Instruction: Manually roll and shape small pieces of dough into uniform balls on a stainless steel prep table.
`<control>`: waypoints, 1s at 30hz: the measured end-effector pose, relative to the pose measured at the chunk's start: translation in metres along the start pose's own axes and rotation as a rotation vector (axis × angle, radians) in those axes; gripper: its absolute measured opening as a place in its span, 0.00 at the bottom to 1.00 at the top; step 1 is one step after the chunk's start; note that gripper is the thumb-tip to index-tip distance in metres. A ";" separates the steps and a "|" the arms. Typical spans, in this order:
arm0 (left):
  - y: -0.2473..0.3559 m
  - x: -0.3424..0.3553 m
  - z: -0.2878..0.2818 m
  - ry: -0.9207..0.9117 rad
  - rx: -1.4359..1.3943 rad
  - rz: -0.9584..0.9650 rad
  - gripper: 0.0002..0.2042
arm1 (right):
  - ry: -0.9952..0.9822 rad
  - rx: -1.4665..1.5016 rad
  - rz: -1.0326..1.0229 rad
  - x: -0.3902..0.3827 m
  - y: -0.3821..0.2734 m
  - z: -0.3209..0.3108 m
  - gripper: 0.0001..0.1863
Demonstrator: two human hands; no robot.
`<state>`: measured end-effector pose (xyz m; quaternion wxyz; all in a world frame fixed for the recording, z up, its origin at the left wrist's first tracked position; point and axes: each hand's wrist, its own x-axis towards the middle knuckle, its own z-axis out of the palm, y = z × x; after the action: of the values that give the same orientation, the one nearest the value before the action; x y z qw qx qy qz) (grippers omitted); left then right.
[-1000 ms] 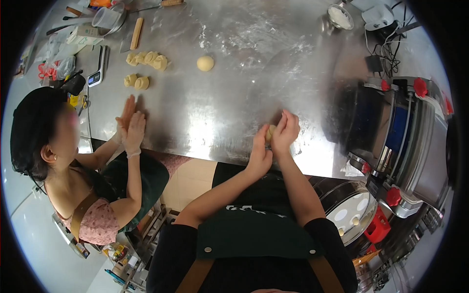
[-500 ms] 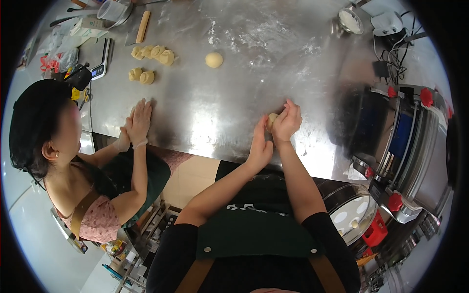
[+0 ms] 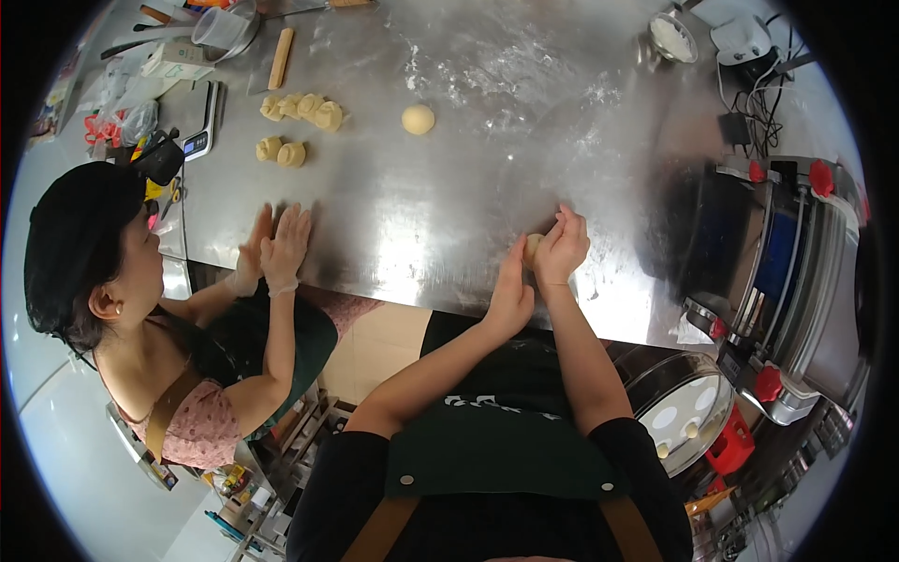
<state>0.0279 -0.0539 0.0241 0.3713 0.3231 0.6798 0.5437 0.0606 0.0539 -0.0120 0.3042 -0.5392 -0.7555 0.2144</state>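
On the steel worktable (image 3: 375,206) my left hand (image 3: 508,295) and my right hand (image 3: 564,245) are cupped round a pale dough ball (image 3: 532,248) near the front edge. My right fingers curl over its right side; my left fingers press along its left, and part of it is hidden between them. Beyond them a smooth dough ball (image 3: 418,119) sits alone. To its left are several cut dough pieces (image 3: 309,108), with two more pieces (image 3: 279,151) just below them and a wooden rolling pin (image 3: 281,58) behind.
A co-worker (image 3: 187,328) at the left holds gloved hands (image 3: 281,248) low over the table. A scale (image 3: 201,122) and tools line the left end. Flour bowl (image 3: 672,39) and cables (image 3: 758,122) are back right; a steel machine (image 3: 796,281) with red knobs stands right, a round pan (image 3: 679,412) below.
My hands moved slightly within the shifting view, still round the dough ball. The co-worker's hands, pressed together earlier, now show a small gap between them.
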 end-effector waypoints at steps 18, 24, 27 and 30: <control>0.007 0.021 -0.010 0.013 0.054 -0.027 0.37 | 0.026 0.139 0.013 0.020 -0.023 0.007 0.09; 0.007 0.019 -0.013 0.000 0.060 -0.023 0.36 | 0.014 0.019 -0.043 0.010 -0.001 0.006 0.09; -0.003 0.033 -0.019 -0.068 0.085 -0.058 0.37 | -0.012 -0.020 -0.158 0.018 0.001 0.007 0.09; -0.004 0.037 -0.016 -0.121 0.135 -0.053 0.37 | -0.040 -0.035 -0.088 0.018 -0.006 0.006 0.09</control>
<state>-0.0050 -0.0319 0.0170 0.4033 0.3615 0.6995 0.4661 0.0481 0.0686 -0.0082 0.2888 -0.5061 -0.7881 0.1983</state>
